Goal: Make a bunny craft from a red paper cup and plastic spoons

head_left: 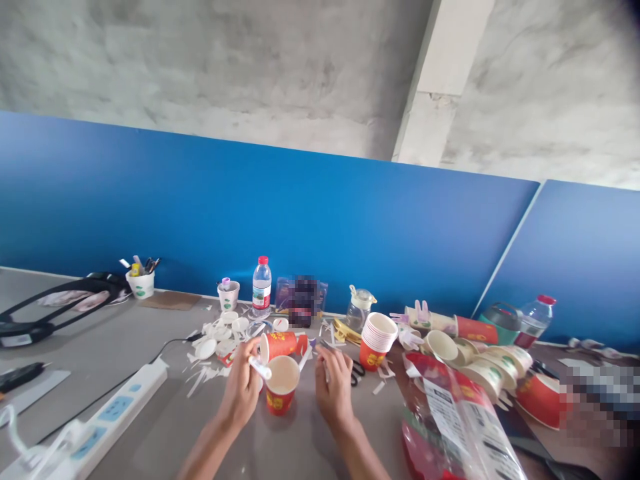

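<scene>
My left hand (243,387) is closed round a small white tube-like thing, maybe a glue stick (261,368), held at the rim of a red paper cup (281,392) that stands upright on the grey table (165,427). My right hand (334,387) is closed just right of that cup, pinching a small pale strip that I cannot make out. A second red cup (280,345) lies on its side just behind the two hands. White paper scraps (215,347) are scattered to the left of it.
A stack of red-and-white cups (376,340) stands right of my hands, with several loose cups (480,363) and a plastic bag (450,413) further right. A water bottle (261,287), a small pot (229,294), a pen cup (141,283) and a power strip (100,420) are also on the table. Blue partition behind.
</scene>
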`<state>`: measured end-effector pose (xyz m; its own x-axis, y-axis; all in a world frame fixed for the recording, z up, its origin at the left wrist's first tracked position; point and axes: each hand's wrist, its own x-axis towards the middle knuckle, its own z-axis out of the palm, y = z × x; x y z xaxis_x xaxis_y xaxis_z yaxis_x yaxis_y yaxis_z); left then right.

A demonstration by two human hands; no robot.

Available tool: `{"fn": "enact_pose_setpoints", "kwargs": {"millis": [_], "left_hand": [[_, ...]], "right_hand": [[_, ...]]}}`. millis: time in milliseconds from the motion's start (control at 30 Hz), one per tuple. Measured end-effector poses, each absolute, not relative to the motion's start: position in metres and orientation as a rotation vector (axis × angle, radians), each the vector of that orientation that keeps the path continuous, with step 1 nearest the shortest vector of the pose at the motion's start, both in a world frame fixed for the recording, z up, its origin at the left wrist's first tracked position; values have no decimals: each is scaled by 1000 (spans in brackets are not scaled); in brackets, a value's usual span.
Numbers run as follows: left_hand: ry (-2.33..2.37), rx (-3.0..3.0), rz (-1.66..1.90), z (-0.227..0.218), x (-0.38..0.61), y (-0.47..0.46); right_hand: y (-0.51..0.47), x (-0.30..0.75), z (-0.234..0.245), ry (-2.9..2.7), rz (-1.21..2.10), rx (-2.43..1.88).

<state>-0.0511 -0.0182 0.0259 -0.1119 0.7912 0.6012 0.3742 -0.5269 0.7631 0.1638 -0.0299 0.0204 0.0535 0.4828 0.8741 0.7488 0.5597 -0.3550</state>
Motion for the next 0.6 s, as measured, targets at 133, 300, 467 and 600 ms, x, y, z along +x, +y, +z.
{"fn": "enact_pose_setpoints", "kwargs": {"millis": [133,300,467,600], "left_hand": [[1294,2323,1558,39,-48,-29],[1079,2763,1432,53,-40,-44],[790,2735,1358,66,-34,-59],[766,2659,1292,75,-34,-63]], "right_hand": [[-61,141,42,-1781,-182,-781],[-77,130,58,-1846,-70,-685],[-79,131,64,-1709,4,-593],[-78,131,63,-1697,41,-584]]}}
